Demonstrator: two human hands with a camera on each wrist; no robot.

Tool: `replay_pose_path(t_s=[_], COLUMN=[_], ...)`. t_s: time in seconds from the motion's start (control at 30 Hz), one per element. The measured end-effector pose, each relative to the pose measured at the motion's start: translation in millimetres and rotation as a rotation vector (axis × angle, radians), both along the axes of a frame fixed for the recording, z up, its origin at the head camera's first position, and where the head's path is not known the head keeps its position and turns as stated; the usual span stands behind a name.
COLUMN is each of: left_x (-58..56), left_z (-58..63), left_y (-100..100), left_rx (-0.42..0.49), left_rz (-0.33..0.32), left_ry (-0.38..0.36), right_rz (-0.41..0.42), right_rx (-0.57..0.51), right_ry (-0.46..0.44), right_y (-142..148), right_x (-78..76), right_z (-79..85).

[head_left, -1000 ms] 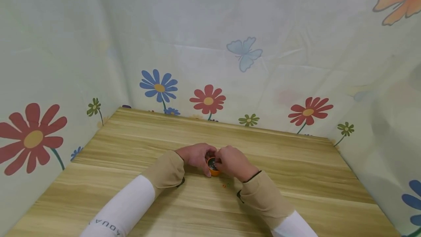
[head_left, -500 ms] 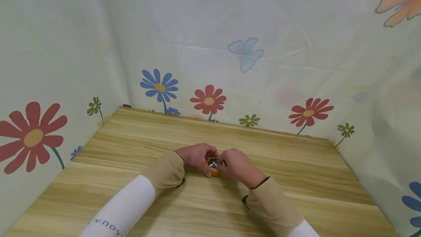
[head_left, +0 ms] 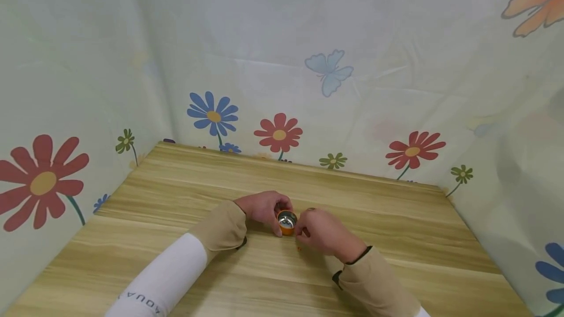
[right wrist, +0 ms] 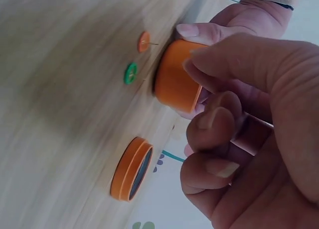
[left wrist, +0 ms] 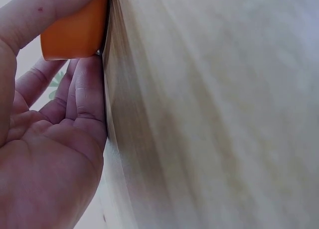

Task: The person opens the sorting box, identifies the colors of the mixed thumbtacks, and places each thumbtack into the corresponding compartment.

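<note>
One orange tack (right wrist: 144, 42) and one green tack (right wrist: 130, 73) lie on the table (head_left: 211, 180) near an orange cup (right wrist: 174, 82), which the left hand (head_left: 263, 209) grips, apparently to steady it. The right hand (head_left: 323, 231) curls its fingers beside the cup; whether they pinch anything, I cannot tell.

There's a lane straight down into the cup's (head_left: 287, 232) uncovered mouth! The left hand (head_left: 264, 209) walls off the left flank, the right hand (head_left: 323, 231) crowds the right. Orange pin (right wrist: 144, 42) and green pin (right wrist: 130, 73) litter the near side, lid (right wrist: 130, 169) beyond the right hand; wide table (head_left: 176, 185) outside both arms.
</note>
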State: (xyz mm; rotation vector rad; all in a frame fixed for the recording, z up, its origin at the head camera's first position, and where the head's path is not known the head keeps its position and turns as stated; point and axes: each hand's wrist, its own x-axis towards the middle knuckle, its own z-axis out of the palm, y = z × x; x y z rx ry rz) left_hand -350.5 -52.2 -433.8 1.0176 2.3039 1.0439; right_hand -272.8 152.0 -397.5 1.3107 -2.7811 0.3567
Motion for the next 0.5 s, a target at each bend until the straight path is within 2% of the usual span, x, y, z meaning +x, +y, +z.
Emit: replay_pose_path(t_s=[0.23,0.5], left_x=[-1.2,-1.5], left_z=[-1.3,-1.7], left_y=[-2,-2], left_rx=[0.023,0.031], left_rz=[-0.018,-0.015], left_ry=[0.000,-0.023], right_rz=[0.066,0.031], right_rx=[0.016,0.084], right_ry=[-0.031,0.080], right_y=[2,3], right_x=[3.7,12.0], right_z=[-4.5,-9.4])
